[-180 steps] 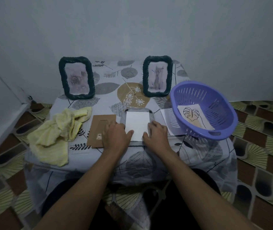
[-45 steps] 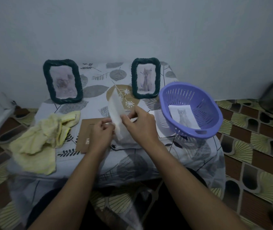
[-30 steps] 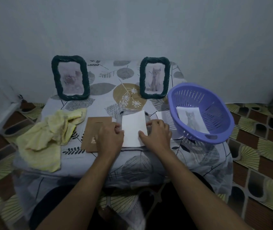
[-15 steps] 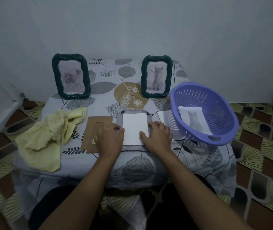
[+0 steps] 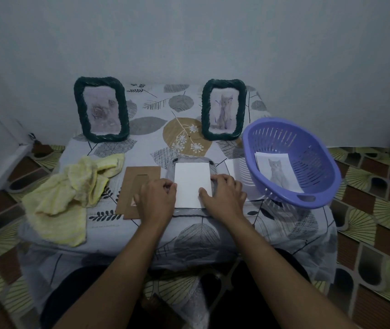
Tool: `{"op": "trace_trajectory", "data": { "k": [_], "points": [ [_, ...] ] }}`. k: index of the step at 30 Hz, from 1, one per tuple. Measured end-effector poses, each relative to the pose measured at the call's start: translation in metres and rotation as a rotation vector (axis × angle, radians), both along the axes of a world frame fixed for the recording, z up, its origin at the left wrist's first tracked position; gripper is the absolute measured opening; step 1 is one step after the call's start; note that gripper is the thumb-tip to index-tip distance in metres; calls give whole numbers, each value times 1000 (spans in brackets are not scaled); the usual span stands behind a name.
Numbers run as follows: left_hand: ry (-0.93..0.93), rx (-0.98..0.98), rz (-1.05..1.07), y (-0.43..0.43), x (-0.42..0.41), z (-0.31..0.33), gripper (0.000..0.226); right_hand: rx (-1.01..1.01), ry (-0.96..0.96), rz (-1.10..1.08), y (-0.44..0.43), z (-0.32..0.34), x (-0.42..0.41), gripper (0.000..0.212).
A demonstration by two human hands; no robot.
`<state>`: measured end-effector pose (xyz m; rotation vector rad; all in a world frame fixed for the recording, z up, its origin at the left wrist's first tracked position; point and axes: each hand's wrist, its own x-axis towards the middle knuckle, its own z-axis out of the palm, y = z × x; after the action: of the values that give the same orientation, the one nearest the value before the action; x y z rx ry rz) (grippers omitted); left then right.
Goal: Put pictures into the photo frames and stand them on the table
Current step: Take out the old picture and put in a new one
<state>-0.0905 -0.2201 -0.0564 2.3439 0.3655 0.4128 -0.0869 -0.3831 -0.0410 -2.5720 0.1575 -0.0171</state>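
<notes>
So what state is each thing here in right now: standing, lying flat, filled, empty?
Left frame: standing, holds a rose picture.
Right frame: standing, holds a cat picture.
Third frame: lying face down, white sheet on its back.
Backing board: lying flat, off the frame.
Basket: tilted, holds a cat print.
Cloth: crumpled.
Left hand: pressing the sheet's edge.
Right hand: pressing the opposite edge.

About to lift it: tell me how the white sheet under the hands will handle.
The white sheet looks thin and flat, so probably floppy and very light. Lying flush on the face-down frame, its edges may be hard to catch.
</notes>
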Motion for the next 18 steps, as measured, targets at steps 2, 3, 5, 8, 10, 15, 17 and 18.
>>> {"op": "trace_trajectory", "data": {
  "k": [2,3,5,8,10,15,17,18],
  "points": [
    [4,1,6,0,1,0,14,3,-3,-2,0,0,0,52],
    [8,2,9,-1,2,0,14,7,-3,-1,0,0,0,51],
    [12,8,15,-1,2,1,14,10,-4,2,0,0,-1,50],
    [10,10,16,-1,2,0,14,10,3,5,0,1,0,50],
    [8,5,14,0,2,-1,15,12,4,2,0,2,-1,51],
    [-42,-53,-8,4,0,6,16,37,-20,-7,6,8,-4,50],
    [-58,-57,-3,8,-1,11,17,1,-73,-4,13,12,-7,48],
    [-62,-64,2,12,-2,13,19,-12,-104,-7,17,16,-8,47]
  ]
}}
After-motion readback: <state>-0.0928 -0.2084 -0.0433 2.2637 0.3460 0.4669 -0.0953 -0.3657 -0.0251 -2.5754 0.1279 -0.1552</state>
